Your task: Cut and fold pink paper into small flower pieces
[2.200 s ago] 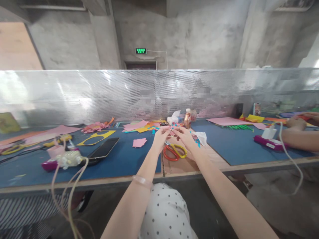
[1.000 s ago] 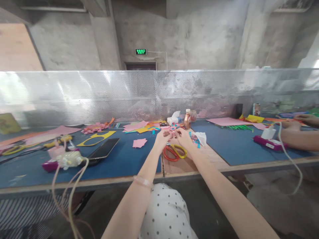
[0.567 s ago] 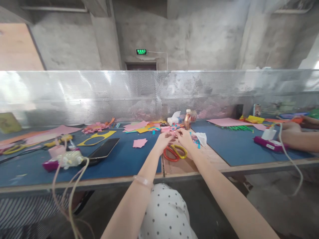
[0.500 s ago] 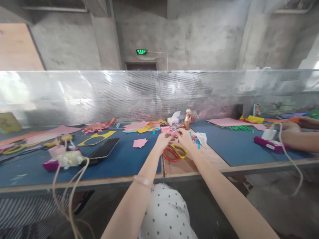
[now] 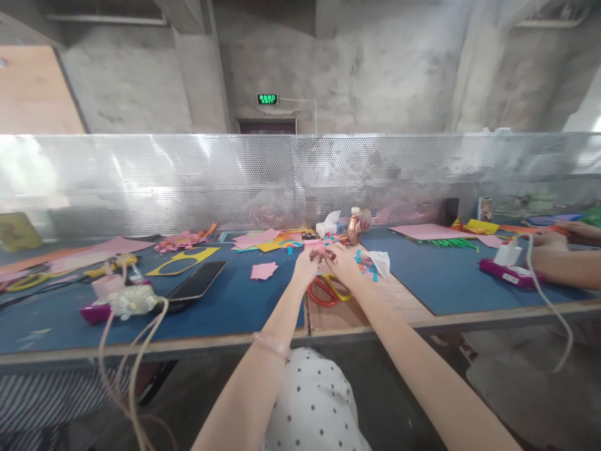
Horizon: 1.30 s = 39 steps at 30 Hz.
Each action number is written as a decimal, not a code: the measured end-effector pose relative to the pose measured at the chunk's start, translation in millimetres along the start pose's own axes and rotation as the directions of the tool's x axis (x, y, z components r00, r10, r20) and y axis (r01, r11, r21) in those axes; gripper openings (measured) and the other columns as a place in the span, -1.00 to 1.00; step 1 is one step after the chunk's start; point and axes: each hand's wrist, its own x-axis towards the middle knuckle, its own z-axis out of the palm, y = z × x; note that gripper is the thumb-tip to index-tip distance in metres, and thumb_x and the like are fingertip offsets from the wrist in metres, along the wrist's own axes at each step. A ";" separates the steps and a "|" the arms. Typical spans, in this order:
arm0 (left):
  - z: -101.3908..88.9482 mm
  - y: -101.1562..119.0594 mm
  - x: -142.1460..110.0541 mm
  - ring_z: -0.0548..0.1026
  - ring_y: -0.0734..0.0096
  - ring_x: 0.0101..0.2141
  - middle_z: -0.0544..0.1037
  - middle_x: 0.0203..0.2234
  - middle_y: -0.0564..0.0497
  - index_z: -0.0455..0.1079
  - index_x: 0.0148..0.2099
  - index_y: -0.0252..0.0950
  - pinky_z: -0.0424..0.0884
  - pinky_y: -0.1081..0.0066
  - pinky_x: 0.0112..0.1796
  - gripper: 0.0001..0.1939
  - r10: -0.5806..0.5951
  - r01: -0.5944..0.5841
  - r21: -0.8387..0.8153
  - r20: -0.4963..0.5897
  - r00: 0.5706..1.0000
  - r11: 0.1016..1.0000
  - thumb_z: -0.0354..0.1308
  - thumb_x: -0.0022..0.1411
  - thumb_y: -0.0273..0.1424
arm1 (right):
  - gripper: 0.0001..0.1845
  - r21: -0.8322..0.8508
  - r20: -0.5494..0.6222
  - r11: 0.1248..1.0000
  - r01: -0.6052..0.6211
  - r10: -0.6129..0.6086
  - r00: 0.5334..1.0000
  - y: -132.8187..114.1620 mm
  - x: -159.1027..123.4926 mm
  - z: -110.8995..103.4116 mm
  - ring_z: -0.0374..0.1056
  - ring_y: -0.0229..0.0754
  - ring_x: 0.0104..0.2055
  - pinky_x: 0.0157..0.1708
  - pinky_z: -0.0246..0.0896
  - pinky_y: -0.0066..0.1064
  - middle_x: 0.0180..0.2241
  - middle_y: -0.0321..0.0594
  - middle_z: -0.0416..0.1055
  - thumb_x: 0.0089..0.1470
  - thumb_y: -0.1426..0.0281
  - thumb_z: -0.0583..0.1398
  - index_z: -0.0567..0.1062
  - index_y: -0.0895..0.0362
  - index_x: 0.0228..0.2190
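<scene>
Both arms reach to mid-frame; left hand (image 5: 305, 265) and right hand (image 5: 344, 264) pinch one small pink paper piece (image 5: 317, 248) above the scissors (image 5: 328, 289); bare blue mat (image 5: 235, 300) lies lower left.

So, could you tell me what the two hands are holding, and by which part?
Both the left hand and right hand pinch a small pink paper piece between fingertips; the exact part is too small to tell.

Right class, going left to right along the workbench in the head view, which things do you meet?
Purple glue gun → black phone → small pink paper → left hand → right hand → white tissue → second purple glue gun.
</scene>
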 end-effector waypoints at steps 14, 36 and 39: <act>-2.5 4.4 -1.4 0.42 0.45 -0.43 0.46 -0.50 0.00 0.34 -0.29 -0.32 0.32 0.45 -0.37 -0.87 0.009 -0.009 0.055 -0.010 1.000 0.998 0.00 0.07 -0.48 | -0.83 0.042 -0.059 0.999 -0.009 0.011 0.998 -0.5 1.7 -1.8 0.28 -0.22 -0.30 -0.29 0.19 -0.40 -0.37 -0.17 0.35 0.04 0.36 0.06 0.44 0.14 -0.42; -1.6 16.6 -6.3 0.46 0.40 -0.34 0.48 -0.34 -0.09 0.35 -0.24 -0.33 0.35 0.47 -0.42 -0.70 -0.232 0.242 -0.292 0.068 0.970 0.926 0.10 0.02 -0.23 | -0.83 0.034 -0.013 0.999 -0.004 0.004 1.000 -1.6 1.4 -5.4 0.29 -0.20 -0.24 -0.18 0.18 -0.33 -0.34 -0.14 0.39 0.03 0.47 0.07 0.47 0.16 -0.37; -2.2 18.2 -7.9 0.46 0.39 -0.34 0.48 -0.33 -0.10 0.36 -0.26 -0.34 0.35 0.47 -0.42 -0.70 -0.232 0.243 -0.314 0.072 0.970 0.918 0.12 -0.01 -0.24 | -0.83 0.014 -0.016 1.000 0.003 -0.003 1.000 -0.2 1.1 -4.2 0.28 -0.19 -0.23 -0.17 0.17 -0.33 -0.33 -0.14 0.39 0.03 0.46 0.07 0.47 0.15 -0.37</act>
